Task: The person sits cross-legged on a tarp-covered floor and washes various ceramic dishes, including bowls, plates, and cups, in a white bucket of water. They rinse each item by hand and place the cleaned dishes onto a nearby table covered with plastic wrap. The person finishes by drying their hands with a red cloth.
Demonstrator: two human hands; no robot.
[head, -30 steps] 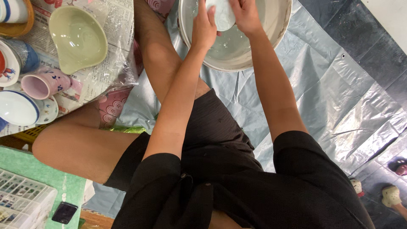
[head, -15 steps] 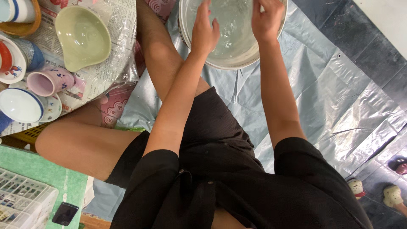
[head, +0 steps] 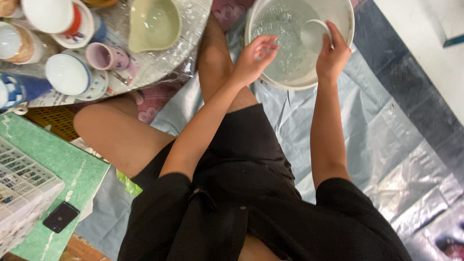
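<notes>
A round metal basin (head: 342, 19) of soapy water stands on the plastic sheet in front of me. My right hand (head: 333, 55) holds a small white bowl (head: 313, 35) tilted over the water at the basin's right side. My left hand (head: 255, 59) hovers over the basin's near-left rim, fingers apart and curled, holding nothing.
At the left, a foil-covered surface carries a pale green heart-shaped dish (head: 153, 23), a pink mug (head: 107, 56), white bowls (head: 67, 73) and cups. A white plastic crate (head: 21, 186) and a dark phone (head: 60, 217) lie on a green board (head: 63, 162) at lower left. Grey plastic sheeting (head: 386, 140) covers the floor.
The view has shifted, so the basin now sits lower in frame. My right hand has lifted the white bowl out by the basin's right side; my left hand has drawn back from it.
</notes>
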